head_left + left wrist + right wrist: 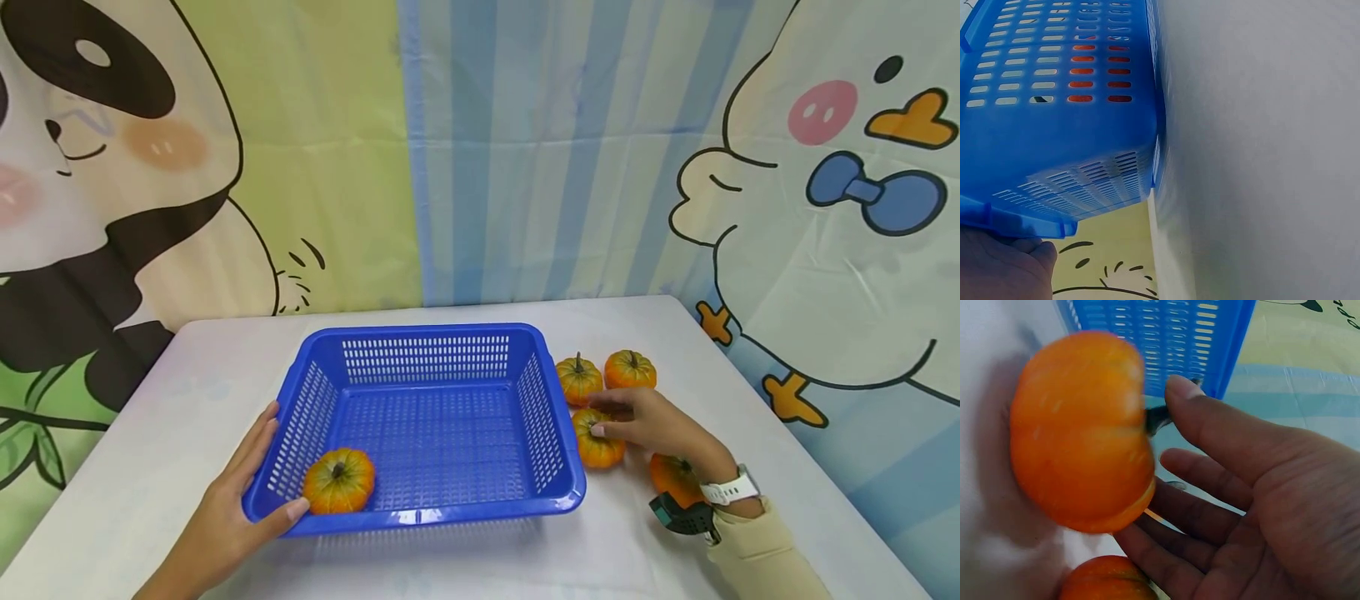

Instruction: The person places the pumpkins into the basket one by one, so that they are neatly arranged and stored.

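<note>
The cloth wall [487, 208] is the biggest thing I can see, at the far side. A big panda [97, 125] is on its left part, and a big white bird [825, 292] is on its right part. In front of it is my white table [600, 550]. The blue basket [412, 332] sits on the table, a bit left of the middle.

A pale sleeve [768, 558] comes in from the near right. My left hand [232, 496] is holding the basket at its near left corner, with the thumb on the near rim and the fingers on the left rim. My right hand [652, 425] is over a pumpkin [600, 454] just right of the basket. Its fingers are loose and spread, not squeezed around it. The thumb is by the stem [1159, 419], but I can't tell if they touch.

One pumpkin [339, 483] is inside the basket, in the near left corner. A far pumpkin [577, 383] is just beside the basket's right side, and a far right pumpkin [630, 371] is next to that. A near right pumpkin [677, 482] is partly hidden by the right wrist. That wrist wears a black gadget [686, 518] and a white band [727, 490].
</note>
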`<action>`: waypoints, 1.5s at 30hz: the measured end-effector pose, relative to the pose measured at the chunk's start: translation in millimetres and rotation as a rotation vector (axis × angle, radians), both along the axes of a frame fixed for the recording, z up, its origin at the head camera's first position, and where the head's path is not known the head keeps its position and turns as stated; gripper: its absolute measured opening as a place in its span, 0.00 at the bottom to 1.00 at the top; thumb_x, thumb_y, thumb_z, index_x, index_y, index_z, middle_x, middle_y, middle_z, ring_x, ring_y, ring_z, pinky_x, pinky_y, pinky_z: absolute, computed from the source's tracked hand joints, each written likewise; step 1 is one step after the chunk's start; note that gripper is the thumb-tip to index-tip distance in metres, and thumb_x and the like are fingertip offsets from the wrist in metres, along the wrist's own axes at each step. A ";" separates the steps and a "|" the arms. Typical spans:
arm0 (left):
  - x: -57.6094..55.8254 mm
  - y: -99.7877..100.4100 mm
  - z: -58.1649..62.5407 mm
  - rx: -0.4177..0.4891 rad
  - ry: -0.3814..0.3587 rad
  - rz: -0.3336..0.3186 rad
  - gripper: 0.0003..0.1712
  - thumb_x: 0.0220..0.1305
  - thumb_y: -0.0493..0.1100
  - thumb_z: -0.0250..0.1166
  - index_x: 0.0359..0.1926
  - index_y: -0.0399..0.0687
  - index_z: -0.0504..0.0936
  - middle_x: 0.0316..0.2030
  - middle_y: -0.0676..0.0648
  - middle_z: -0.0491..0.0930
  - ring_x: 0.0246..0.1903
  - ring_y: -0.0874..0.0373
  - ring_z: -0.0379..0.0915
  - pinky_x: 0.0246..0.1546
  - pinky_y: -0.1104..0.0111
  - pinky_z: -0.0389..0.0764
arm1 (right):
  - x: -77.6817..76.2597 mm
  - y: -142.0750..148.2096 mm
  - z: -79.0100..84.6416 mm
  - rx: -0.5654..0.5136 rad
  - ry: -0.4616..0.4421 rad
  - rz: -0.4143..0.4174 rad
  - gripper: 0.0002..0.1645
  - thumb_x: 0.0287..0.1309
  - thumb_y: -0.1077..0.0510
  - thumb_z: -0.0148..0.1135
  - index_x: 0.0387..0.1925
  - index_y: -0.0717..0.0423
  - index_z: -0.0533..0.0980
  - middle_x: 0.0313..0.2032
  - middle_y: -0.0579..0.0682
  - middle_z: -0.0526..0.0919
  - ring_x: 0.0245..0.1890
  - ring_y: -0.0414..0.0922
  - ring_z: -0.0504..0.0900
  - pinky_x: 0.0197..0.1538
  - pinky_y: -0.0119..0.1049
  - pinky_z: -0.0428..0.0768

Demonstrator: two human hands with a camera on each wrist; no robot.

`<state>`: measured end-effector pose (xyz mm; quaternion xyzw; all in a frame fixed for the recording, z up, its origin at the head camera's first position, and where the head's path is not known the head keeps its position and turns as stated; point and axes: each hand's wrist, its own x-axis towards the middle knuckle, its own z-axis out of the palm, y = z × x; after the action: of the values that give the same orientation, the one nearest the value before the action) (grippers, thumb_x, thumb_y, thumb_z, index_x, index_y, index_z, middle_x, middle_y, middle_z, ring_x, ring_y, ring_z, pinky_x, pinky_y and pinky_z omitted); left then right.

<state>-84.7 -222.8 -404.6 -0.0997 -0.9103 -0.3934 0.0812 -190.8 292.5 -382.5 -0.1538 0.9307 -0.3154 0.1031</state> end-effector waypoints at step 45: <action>1.0 0.5 -0.9 0.007 0.009 -0.001 0.57 0.58 0.53 0.68 0.77 0.51 0.42 0.76 0.56 0.37 0.71 0.34 0.41 0.49 0.29 0.61 | 5.6 1.6 8.1 -0.073 0.068 -0.031 0.32 0.58 0.42 0.67 0.60 0.53 0.77 0.50 0.56 0.81 0.46 0.52 0.81 0.43 0.41 0.84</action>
<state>-83.7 -222.3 -405.5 -0.1016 -0.9086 -0.3961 0.0855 -185.2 294.1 -374.3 -0.1536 0.9237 -0.3455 0.0610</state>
